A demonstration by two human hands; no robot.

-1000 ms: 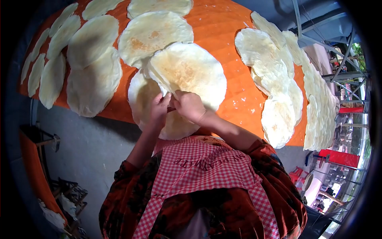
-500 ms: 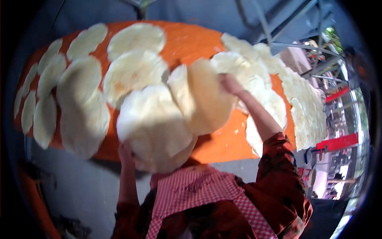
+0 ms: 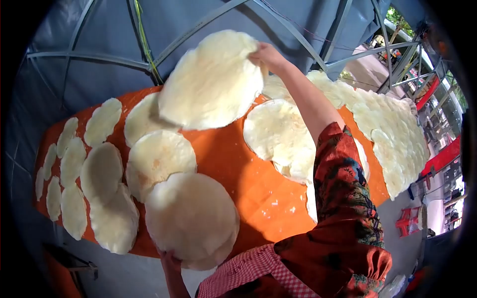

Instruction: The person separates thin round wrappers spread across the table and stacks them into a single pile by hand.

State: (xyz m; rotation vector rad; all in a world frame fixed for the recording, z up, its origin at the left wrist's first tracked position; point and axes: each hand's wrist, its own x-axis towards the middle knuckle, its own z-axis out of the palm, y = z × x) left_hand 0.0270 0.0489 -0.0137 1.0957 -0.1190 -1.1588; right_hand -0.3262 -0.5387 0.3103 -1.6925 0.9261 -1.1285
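Observation:
My right hand [image 3: 269, 56] pinches the edge of a large, thin round flatbread [image 3: 211, 82], raised over the far side of the orange-covered table [image 3: 213, 149]. It hangs tilted, partly over another flatbread [image 3: 144, 119] lying there. At the near edge, my left hand [image 3: 171, 261] grips the rim of a few stacked flatbreads [image 3: 191, 216]; some of its fingers are hidden beneath them. That stack overlaps a browned flatbread [image 3: 161, 161] on the cloth.
Several flatbreads [image 3: 73, 211] lie in rows at the left. More overlap in a pile [image 3: 280, 134] right of the middle, and a dense layer [image 3: 392, 129] covers the right end. Metal bars [image 3: 203, 22] and grey sheeting stand behind. A red stool [image 3: 408, 221] is at the right.
My right hand has swung up and away from me, carrying one flatbread to the table's far side. My left hand stays at the near edge with the stack. The view has shifted.

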